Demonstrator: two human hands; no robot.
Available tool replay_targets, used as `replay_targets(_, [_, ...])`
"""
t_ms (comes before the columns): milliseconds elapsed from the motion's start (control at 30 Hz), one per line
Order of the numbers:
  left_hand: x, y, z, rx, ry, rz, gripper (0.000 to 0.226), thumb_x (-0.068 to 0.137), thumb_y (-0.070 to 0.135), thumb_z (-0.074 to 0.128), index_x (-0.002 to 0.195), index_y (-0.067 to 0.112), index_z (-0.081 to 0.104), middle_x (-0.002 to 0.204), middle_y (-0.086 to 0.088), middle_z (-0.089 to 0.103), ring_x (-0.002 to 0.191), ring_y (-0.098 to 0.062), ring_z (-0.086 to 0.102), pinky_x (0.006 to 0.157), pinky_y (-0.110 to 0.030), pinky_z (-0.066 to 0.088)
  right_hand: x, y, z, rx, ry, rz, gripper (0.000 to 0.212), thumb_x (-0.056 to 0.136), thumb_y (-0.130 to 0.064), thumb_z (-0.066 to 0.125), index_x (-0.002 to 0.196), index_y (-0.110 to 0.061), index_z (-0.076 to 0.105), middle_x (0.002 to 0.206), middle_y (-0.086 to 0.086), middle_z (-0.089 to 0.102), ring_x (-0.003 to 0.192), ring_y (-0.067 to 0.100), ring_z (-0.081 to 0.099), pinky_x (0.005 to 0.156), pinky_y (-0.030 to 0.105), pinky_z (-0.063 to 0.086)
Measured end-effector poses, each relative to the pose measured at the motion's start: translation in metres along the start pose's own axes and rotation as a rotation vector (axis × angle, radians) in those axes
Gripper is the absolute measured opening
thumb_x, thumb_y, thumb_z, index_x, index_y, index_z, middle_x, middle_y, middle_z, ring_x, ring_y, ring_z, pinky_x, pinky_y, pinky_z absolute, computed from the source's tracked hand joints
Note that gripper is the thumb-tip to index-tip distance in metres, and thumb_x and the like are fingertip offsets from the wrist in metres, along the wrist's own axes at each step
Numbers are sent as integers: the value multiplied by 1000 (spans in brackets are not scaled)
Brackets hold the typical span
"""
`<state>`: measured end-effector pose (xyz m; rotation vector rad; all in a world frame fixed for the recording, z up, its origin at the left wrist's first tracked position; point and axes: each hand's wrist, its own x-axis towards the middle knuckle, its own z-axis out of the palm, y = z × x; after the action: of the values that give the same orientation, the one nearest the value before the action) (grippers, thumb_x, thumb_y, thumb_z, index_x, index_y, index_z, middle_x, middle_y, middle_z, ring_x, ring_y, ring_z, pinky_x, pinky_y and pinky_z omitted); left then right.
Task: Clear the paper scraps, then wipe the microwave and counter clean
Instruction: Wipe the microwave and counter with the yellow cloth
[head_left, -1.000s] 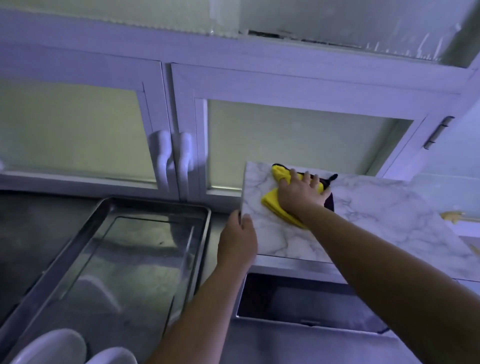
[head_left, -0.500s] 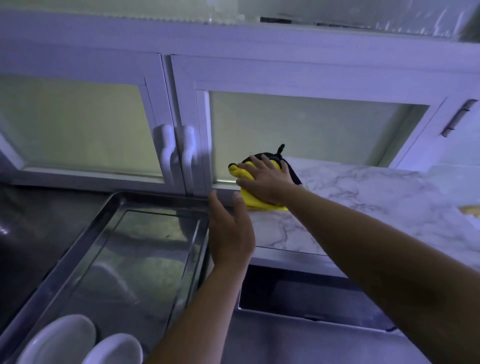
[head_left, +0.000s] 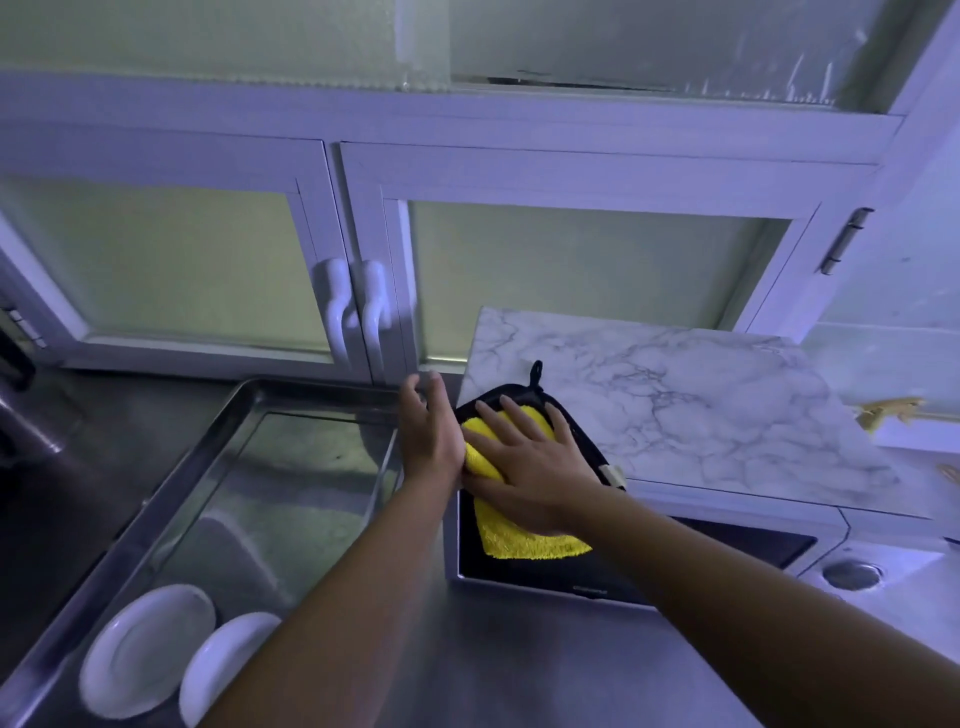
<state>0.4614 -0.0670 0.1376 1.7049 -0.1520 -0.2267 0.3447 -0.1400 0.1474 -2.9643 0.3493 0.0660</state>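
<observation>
Head view: the right hand (head_left: 524, 467), fingers spread flat, presses the yellow cloth (head_left: 511, 538) over the microwave's (head_left: 727, 551) front-left top corner; the left hand (head_left: 431, 431), fingers straight, rests beside that corner. Wiping seems midway (no paper scraps visible), counter (head_left: 519, 675) below the microwave likely still unwiped.

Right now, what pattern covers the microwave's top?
White marble with grey veining on the microwave's top, clearest in the head view.

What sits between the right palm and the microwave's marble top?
The yellow and black cloth. In the head view, the right hand presses flat on it at the front left corner of the microwave, and it drapes over the door.
</observation>
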Motion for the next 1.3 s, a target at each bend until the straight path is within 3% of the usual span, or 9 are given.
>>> replay_targets(200, [-3,-4,0,-96,-34,24,48,100,54,35,138,27,49,135,4,56,119,-13,53,94,-32,39,-9,27,-7,11,-70,-153,63,87,-77,12,145,-64,-9,165,-18,-6,146,3,-23,120,52,-12])
replay_targets(400, [-1,-6,-2,9,-57,69,48,102,55,31,137,29,51,119,12,55,109,-9,50,87,-30,35,35,52,-14,-11,-4,-226,59,89,-81,9,145,-67,-3,165,-20,4,152,6,-8,120,47,-5])
replay_targets(567, [1,-5,1,238,-80,166,37,101,49,36,120,25,57,113,5,62,103,-19,56,82,-35,41,106,79,-24,4,25,-4,68,81,-84,2,146,-64,3,165,-17,8,153,9,0,120,53,0])
replay_targets(667, [2,-8,4,515,-70,231,44,100,47,37,129,19,54,127,-5,60,115,-27,56,93,-43,48,144,94,-28,22,46,140,66,85,-81,9,147,-60,12,165,-16,11,153,12,3,119,55,2])
replay_targets(733, [3,-10,5,655,-38,215,41,100,41,37,130,18,53,127,-8,60,113,-31,57,86,-40,47,162,102,-30,38,76,228,62,89,-77,13,148,-58,15,165,-14,14,153,14,5,118,57,3])
replay_targets(833, [1,-6,7,717,11,190,33,100,33,37,121,16,56,118,-12,63,105,-36,59,80,-41,45,171,104,-32,58,124,373,63,92,-71,12,151,-50,19,165,-7,17,153,20,7,116,60,4])
replay_targets(1000, [-5,2,8,790,5,202,32,101,30,34,111,12,58,113,-15,64,102,-39,59,85,-46,50,140,86,-27,143,141,592,63,96,-60,11,156,-40,13,168,1,4,154,28,-4,117,63,-7])
replay_targets(1100, [-7,5,7,801,-2,208,33,101,29,34,108,10,59,112,-17,64,102,-40,59,85,-45,49,104,72,-23,127,136,543,63,95,-62,11,156,-42,11,168,1,3,154,27,-5,117,62,-7])
replay_targets(1300, [-8,8,5,755,-78,94,41,102,33,29,113,10,61,121,-21,63,111,-42,57,87,-44,44,5,74,-13,32,35,199,67,86,-77,8,149,-59,-3,167,-11,-3,153,14,-10,120,54,-7])
